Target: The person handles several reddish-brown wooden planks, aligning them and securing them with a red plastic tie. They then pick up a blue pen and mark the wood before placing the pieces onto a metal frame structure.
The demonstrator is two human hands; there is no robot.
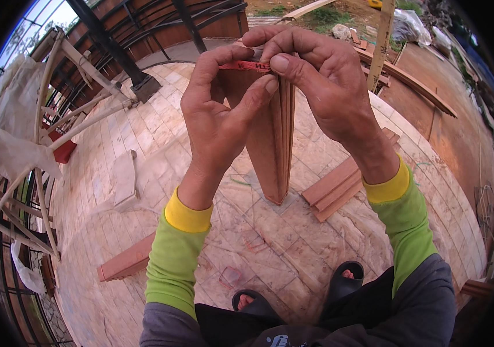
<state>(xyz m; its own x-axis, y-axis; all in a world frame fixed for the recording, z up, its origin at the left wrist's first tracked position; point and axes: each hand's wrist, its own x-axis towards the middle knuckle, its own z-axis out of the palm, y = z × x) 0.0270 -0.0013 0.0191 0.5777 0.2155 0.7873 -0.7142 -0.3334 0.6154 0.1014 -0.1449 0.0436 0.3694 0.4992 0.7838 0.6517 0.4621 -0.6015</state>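
Fingers (288, 65) on red strip (250, 66), boards' edges (286, 133), flr (160, 113) room L

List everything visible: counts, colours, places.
upright board bundle: one, brown, beneath hands
strip: one, red, at bundle's top
lying board stack: one, brown, right of bundle
lying wooden piece: one, brown, lower left
posts: two, black, upper left
pole frame: one, pale, far left
plastic sheeting: uncounted, whitish, over frame
lumber: uncounted, brown, upper right
paved floor: one, cream-pink, beneath
sandals: two, dark, bottom
sleeves: two, green-yellow, lower
left hand: one, bare, at strip
right hand: one, bare, at strip
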